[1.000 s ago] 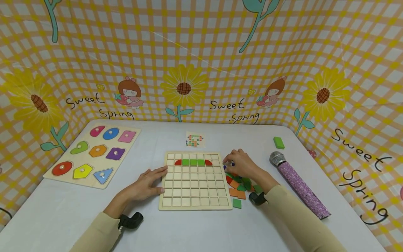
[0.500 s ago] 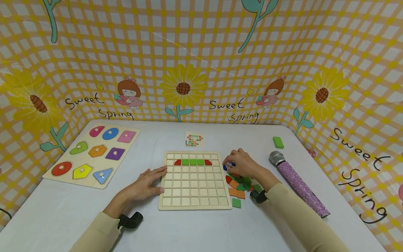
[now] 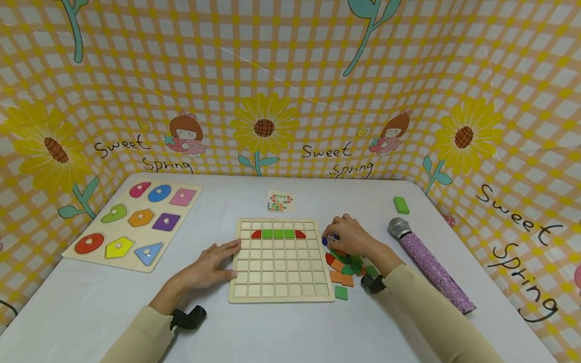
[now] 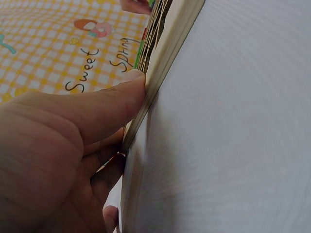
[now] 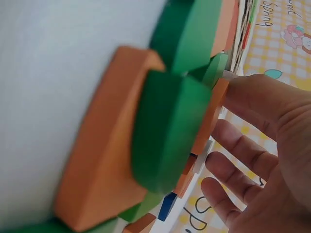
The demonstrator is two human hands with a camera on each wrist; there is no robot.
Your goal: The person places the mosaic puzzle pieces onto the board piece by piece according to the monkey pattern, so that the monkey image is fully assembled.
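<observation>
Beige sleeves (image 3: 426, 307) angle inward; the left hand (image 3: 206, 267), fingers extended, touches the wooden board (image 3: 281, 264); the right hand (image 3: 348, 237) arches over coloured pieces (image 3: 347, 280), its grip unclear.

A pale wooden grid board (image 3: 280, 277) lies flat on the bench, three green squares (image 3: 279, 234) between two red rounded pieces (image 3: 256, 234) in its second row, beside a loose, multicoloured pile of pieces (image 3: 348, 269).

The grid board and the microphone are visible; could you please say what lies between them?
Between grid board and microphone, the head view shows loose coloured pieces, the right hand, its wrist device and sleeve.
</observation>
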